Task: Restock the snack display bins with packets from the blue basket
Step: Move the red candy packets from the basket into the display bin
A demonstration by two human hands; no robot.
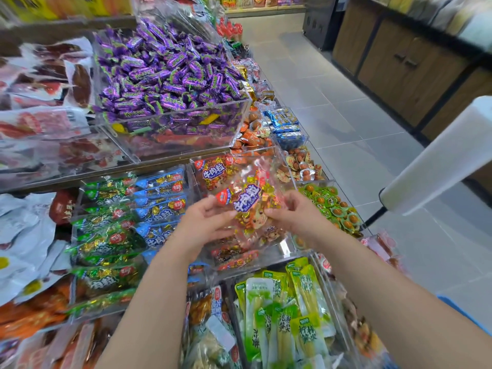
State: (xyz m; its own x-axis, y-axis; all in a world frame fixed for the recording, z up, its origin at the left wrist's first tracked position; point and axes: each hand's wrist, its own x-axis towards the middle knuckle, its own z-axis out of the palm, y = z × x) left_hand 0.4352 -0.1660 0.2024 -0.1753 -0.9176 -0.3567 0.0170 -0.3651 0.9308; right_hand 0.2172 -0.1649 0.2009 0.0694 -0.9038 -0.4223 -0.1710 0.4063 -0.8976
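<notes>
I hold a clear red-and-gold beef snack packet (249,206) with a blue label in both hands, above a clear acrylic bin (282,251). My left hand (206,222) grips its left edge and my right hand (295,213) grips its right edge. A matching red packet (213,170) stands at the back of the same bin, and more lie at its bottom. A blue edge at the lower right (458,310) may be the blue basket; most of it is out of view.
Bins of green packets (106,235) and blue packets (159,198) sit to the left, and purple candies (170,73) fill the bin behind. Pale green packets (287,310) lie in front. Small egg snacks (332,206) are to the right. A tiled aisle (346,115) runs along the right.
</notes>
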